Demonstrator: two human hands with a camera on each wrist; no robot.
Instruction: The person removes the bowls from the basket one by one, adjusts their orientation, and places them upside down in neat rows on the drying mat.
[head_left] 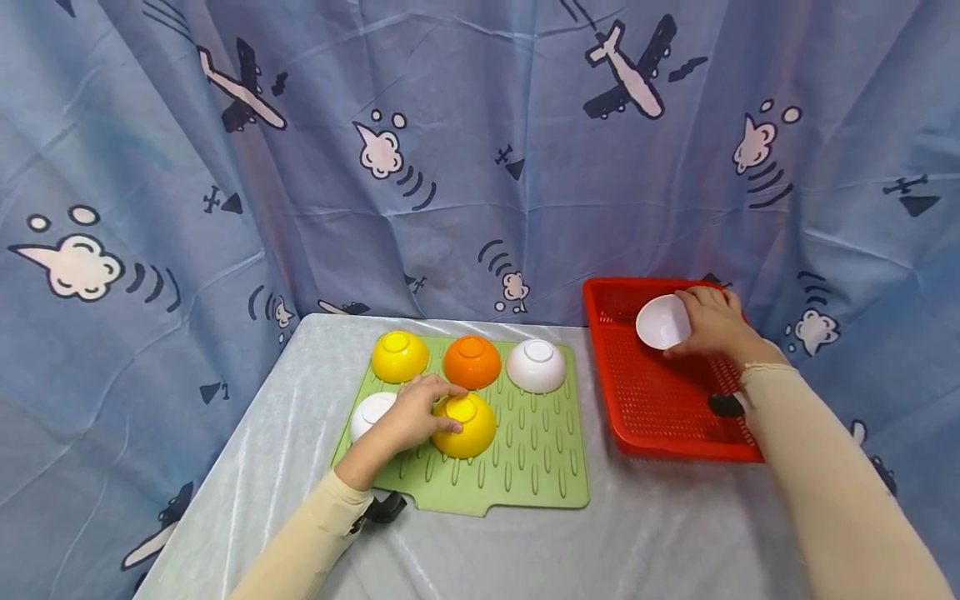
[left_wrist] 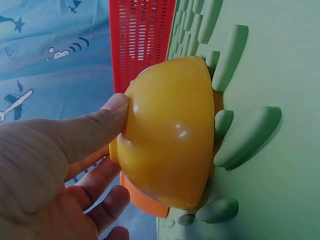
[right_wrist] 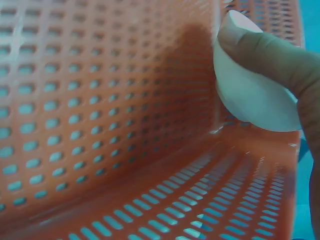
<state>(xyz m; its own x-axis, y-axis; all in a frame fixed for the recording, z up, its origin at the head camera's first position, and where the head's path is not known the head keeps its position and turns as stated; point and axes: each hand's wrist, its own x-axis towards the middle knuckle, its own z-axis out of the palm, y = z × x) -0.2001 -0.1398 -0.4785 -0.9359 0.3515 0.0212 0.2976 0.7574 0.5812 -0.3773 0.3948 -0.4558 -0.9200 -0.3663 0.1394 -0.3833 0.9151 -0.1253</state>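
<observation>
My left hand pinches an upside-down yellow bowl near its base ring, thumb on the near side and fingers on the far side. In the left wrist view the rim of this bowl sits against the ridges of the green drying mat. Over at the right, my right hand grips a white bowl by its edge, its hollow turned sideways. That bowl is inside the red basket, near the back. The right wrist view shows the thumb on the white bowl close to the basket wall.
On the mat's back row stand an upturned yellow bowl, an orange bowl and a white bowl. Another white bowl is partly hidden by my left hand. A patterned blue curtain hangs behind the table.
</observation>
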